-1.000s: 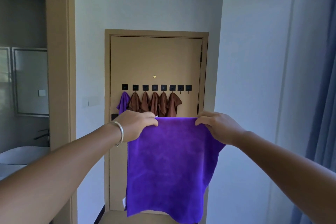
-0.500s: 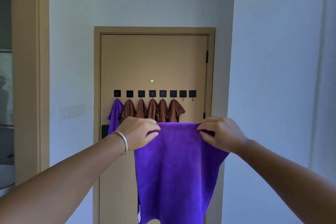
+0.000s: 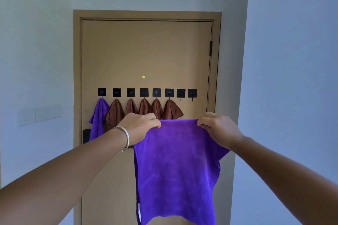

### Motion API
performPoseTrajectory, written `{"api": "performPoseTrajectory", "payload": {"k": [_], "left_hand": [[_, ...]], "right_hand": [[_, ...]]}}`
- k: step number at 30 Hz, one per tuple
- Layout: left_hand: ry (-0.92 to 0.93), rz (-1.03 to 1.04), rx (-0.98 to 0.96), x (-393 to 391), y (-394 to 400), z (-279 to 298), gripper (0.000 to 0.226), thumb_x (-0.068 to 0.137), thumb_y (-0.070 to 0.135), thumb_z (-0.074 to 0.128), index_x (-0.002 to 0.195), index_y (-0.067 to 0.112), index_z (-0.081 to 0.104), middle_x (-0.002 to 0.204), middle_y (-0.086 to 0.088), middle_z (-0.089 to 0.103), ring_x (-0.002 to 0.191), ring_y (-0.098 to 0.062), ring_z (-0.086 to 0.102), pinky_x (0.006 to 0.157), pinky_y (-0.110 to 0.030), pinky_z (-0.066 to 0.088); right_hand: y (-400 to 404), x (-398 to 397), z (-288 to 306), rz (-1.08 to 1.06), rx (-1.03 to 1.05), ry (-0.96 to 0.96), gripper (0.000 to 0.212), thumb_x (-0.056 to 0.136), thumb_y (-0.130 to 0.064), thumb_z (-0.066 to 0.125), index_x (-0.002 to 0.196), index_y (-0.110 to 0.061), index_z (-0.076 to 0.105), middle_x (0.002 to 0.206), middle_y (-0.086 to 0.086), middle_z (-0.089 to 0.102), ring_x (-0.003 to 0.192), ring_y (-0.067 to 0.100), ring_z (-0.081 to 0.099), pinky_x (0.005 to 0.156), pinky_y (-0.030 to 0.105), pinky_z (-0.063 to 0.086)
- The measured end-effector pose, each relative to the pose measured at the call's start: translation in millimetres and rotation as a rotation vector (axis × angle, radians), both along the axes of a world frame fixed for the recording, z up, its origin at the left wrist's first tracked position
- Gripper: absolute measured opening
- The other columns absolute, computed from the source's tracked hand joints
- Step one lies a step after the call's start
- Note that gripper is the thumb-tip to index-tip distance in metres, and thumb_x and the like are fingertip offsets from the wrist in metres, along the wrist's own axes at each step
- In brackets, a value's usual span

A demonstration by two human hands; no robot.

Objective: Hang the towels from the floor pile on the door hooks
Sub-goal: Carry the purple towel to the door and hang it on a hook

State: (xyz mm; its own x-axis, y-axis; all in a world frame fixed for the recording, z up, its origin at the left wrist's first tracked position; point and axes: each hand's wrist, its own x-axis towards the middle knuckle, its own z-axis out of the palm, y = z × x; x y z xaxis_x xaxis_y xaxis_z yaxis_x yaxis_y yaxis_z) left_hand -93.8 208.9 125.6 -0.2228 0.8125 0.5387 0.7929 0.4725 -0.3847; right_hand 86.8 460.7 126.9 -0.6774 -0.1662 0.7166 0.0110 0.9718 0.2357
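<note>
Both hands — left hand [image 3: 140, 127], right hand [image 3: 217, 129] — pinch the top edge of the purple microfibre towel [image 3: 176, 170], held near, below the far door's black square hooks [image 3: 180, 93] (two rightmost bare). Advise bunching one corner before hooking.

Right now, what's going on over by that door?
A person holds a purple towel spread by its top edge, left hand and right hand each gripping a corner, facing the door. Six of the eight hooks already carry towels: one purple, five brown. The two rightmost hooks are free.
</note>
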Motion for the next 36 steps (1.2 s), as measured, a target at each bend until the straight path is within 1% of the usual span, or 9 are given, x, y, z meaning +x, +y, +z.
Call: {"api": "performPoseTrajectory", "payload": {"k": [4,7,11,15,21,25,30,32,36], "left_hand": [[-0.004,-0.031,-0.053,-48.1,41.6,-5.2,0.063,0.083,-0.006,0.042,0.128,0.038,0.044,0.132,0.016,0.043,0.073,-0.016,0.057,0.066,-0.030,0.050],[-0.006,-0.094,-0.075,-87.9,74.6,-8.8,0.064,0.085,-0.003,0.040,0.132,0.041,0.043,0.140,0.018,0.039,0.086,-0.016,0.059,0.073,-0.030,0.050],[-0.002,-0.148,-0.086,-142.9,114.2,-10.2,0.065,0.087,-0.003,0.039,0.136,0.039,0.041,0.135,0.017,0.045,0.093,-0.015,0.059,0.079,-0.031,0.051],[-0.019,-0.209,-0.036,-195.5,147.3,-4.1,0.058,0.089,0.001,0.039,0.136,0.034,0.046,0.130,0.017,0.053,0.100,-0.013,0.058,0.079,-0.025,0.046],[-0.129,-0.253,0.060,-259.0,192.1,13.1,0.040,0.094,0.026,0.041,0.131,0.035,0.054,0.129,0.020,0.054,0.113,-0.007,0.054,0.079,-0.024,0.039],[-0.172,-0.210,0.026,-284.2,228.5,23.2,0.042,0.093,0.041,0.044,0.133,0.033,0.052,0.136,0.016,0.051,0.118,-0.012,0.053,0.090,-0.031,0.044],[-0.157,-0.205,0.053,-313.3,274.1,34.3,0.043,0.094,0.023,0.041,0.135,0.033,0.048,0.137,0.015,0.049,0.121,-0.014,0.049,0.083,-0.029,0.038],[-0.162,-0.206,0.058,-325.3,291.9,35.6,0.045,0.093,0.017,0.041,0.135,0.032,0.049,0.136,0.014,0.050,0.121,-0.015,0.049,0.086,-0.029,0.038],[-0.241,-0.193,0.076,-346.1,323.5,39.8,0.049,0.091,0.007,0.042,0.133,0.032,0.051,0.131,0.010,0.054,0.118,-0.018,0.052,0.091,-0.034,0.045]], "right_hand": [[33.6,-42.8,-6.9,-0.041,0.004,-0.033,0.033,0.093,-0.001,0.053,0.110,-0.025,0.068,0.108,-0.003,0.064,0.092,0.016,0.062,0.075,0.024,0.054],[58.8,-82.2,-12.0,-0.069,0.031,-0.063,0.041,0.092,0.001,0.053,0.118,-0.028,0.064,0.116,-0.005,0.063,0.101,0.015,0.060,0.083,0.024,0.051],[91.0,-134.3,-11.9,-0.103,0.040,-0.080,0.044,0.093,0.003,0.050,0.121,-0.030,0.062,0.118,-0.006,0.062,0.103,0.014,0.060,0.084,0.018,0.044],[119.5,-184.4,-0.7,-0.136,0.012,-0.093,0.041,0.096,0.000,0.046,0.116,-0.031,0.062,0.117,-0.008,0.061,0.099,0.014,0.060,0.080,0.016,0.042],[151.3,-246.0,9.7,-0.177,-0.084,-0.057,0.036,0.096,-0.003,0.040,0.112,-0.025,0.063,0.113,-0.006,0.058,0.093,0.010,0.053,0.078,0.018,0.043],[175.3,-276.9,15.2,-0.252,-0.133,-0.063,0.035,0.095,-0.007,0.042,0.116,-0.025,0.063,0.117,-0.006,0.058,0.100,0.015,0.057,0.084,0.026,0.048],[208.4,-316.4,23.5,-0.337,-0.183,0.011,0.036,0.094,-0.010,0.041,0.119,-0.025,0.063,0.120,-0.006,0.059,0.102,0.019,0.058,0.084,0.033,0.050],[224.6,-332.7,25.3,-0.362,-0.195,0.031,0.037,0.092,-0.009,0.043,0.118,-0.025,0.063,0.122,-0.006,0.059,0.103,0.021,0.059,0.083,0.036,0.050],[254.7,-362.0,30.3,-0.391,-0.192,0.067,0.038,0.090,-0.009,0.045,0.118,-0.025,0.063,0.117,-0.005,0.061,0.099,0.022,0.059,0.074,0.033,0.049]]}}
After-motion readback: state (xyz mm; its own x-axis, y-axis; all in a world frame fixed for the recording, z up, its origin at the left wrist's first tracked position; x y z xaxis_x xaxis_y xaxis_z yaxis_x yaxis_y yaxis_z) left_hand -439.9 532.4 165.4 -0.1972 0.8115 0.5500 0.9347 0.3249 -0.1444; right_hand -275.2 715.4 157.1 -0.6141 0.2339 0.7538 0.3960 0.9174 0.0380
